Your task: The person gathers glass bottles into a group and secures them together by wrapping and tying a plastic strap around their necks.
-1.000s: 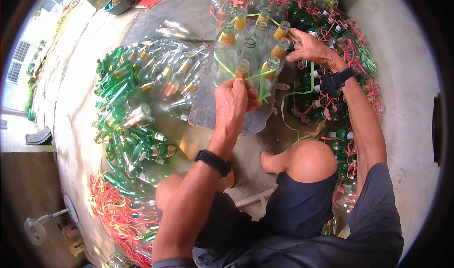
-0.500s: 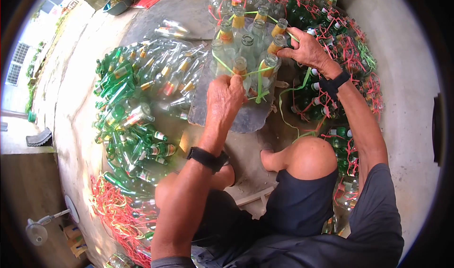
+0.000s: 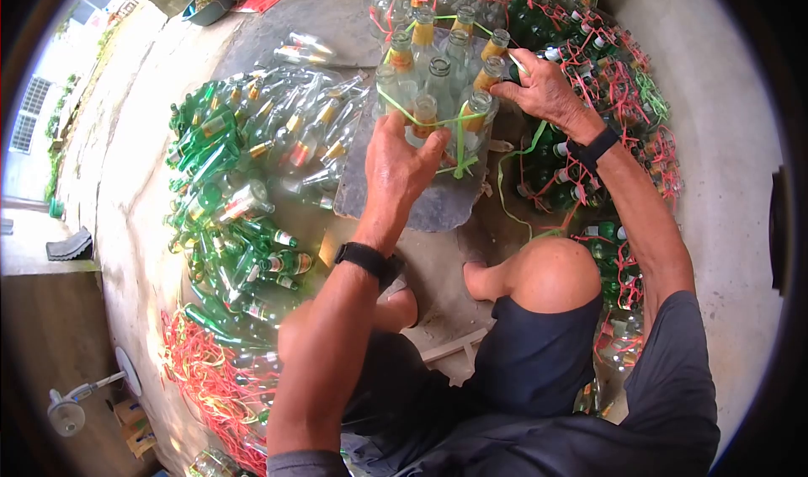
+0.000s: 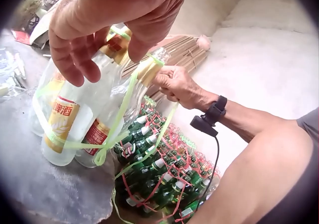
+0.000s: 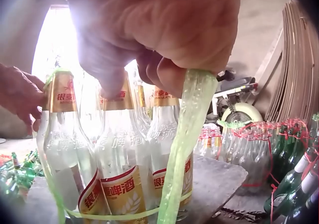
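A group of clear glass beer bottles [image 3: 438, 90] stands upright on a dark slab [image 3: 446, 212], with gold foil on several necks. A pale green plastic strap [image 5: 187, 144] runs around the group near the necks, and another loop circles it lower down with a knot at the front. My left hand [image 3: 396, 165] has its thumb and fingers astride the neck of the nearest bottle [image 3: 423, 111], close to the strap. At the right side of the group, my right hand [image 3: 551, 94] grips the strap, whose flat length hangs below the fist in the right wrist view.
Loose green bottles [image 3: 219, 191] and clear bottles [image 3: 307, 132] lie piled to the left. Beside them is a heap of red straps [image 3: 206, 384]. Bundles of green bottles tied with red straps [image 3: 581, 165] stand at the right. My knee [image 3: 551, 275] is near the slab.
My left hand has gone from pinching at the front bottle's neck to spreading thumb and fingers around it. The right hand stays at the right side with the strap.
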Demonstrator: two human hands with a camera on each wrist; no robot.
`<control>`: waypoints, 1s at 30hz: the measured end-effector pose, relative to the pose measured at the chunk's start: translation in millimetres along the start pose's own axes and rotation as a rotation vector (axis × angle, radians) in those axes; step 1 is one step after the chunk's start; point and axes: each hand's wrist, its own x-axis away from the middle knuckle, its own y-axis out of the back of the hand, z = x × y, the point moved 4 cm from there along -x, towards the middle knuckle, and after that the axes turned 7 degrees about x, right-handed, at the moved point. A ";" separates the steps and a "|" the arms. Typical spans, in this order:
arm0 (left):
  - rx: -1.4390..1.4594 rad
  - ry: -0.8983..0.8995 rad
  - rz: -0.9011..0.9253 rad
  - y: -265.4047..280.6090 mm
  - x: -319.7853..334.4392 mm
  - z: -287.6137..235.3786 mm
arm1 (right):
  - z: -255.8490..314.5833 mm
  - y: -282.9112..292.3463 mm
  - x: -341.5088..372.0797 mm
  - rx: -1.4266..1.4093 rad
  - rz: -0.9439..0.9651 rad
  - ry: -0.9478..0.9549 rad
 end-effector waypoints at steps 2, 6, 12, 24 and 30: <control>-0.006 -0.032 -0.034 -2.0 -0.5 1.3 | 1.2 0.3 0.5 0.019 -0.006 0.008; -0.076 -0.067 -0.053 -4.3 -3.3 2.9 | 2.1 -1.9 3.9 0.056 0.015 -0.014; 0.005 -0.139 -0.087 -11.3 -3.4 4.6 | 8.3 -0.4 3.9 0.021 -0.024 -0.010; -0.182 -0.270 -0.317 -24.9 1.8 -6.7 | 11.4 -1.9 -3.5 0.031 0.009 0.065; -0.189 -0.289 -0.344 -28.4 5.8 -9.1 | 11.5 -2.9 -10.5 0.039 0.046 0.108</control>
